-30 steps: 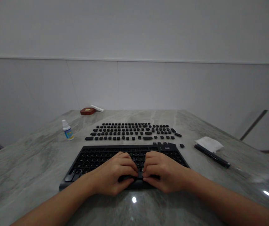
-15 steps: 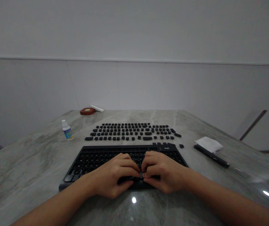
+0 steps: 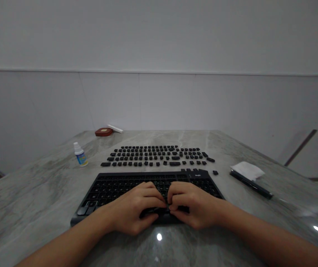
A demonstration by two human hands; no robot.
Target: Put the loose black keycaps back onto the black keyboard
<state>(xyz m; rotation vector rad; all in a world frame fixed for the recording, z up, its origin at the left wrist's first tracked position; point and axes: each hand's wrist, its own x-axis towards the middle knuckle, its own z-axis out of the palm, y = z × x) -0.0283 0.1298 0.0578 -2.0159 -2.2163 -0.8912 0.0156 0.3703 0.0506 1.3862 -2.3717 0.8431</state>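
Note:
The black keyboard (image 3: pixel 114 177) lies in front of me, many of its key positions bare and a few keycaps (image 3: pixel 88 209) still seated at its lower left. My left hand (image 3: pixel 139 205) and my right hand (image 3: pixel 192 204) meet at the middle of its bottom row. Both have curled fingers, pinched almost tip to tip on a dark keycap (image 3: pixel 163 210) that the fingers mostly hide. Behind the keyboard, loose black keycaps (image 3: pixel 144 154) lie in several rows on the marble table (image 3: pixel 42 200).
A small white-and-blue bottle (image 3: pixel 80 155) stands at the left. To the right, a black pen-like tool (image 3: pixel 250 183) lies against a white cloth or tissue (image 3: pixel 248 170). Far back are a reddish-brown case (image 3: pixel 103 132) and a white strip (image 3: pixel 115 128). One loose keycap (image 3: pixel 215 172) sits beside the keyboard's right corner.
My right hand's upper fingers have dipped slightly, and the dark keycap under the fingertips looks a little shifted. Both hands stay at the same place on the keyboard.

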